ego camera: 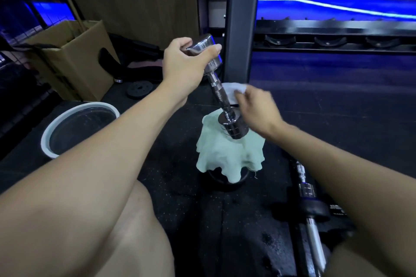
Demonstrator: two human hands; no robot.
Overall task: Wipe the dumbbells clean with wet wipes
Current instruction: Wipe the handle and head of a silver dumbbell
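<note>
A chrome dumbbell (220, 93) stands tilted, its lower head resting on a pale green cloth (227, 155) draped over a dark round object on the floor. My left hand (183, 63) grips the upper head of the dumbbell. My right hand (256, 110) holds a white wet wipe (233, 92) against the right side of the knurled handle; this hand is blurred.
A white-rimmed basin (78, 128) sits on the dark rubber floor at left, behind it a cardboard box (74, 58) and a small weight plate (139, 90). A barbell bar (308, 200) lies at right. A black rack post (240, 20) rises just behind the dumbbell.
</note>
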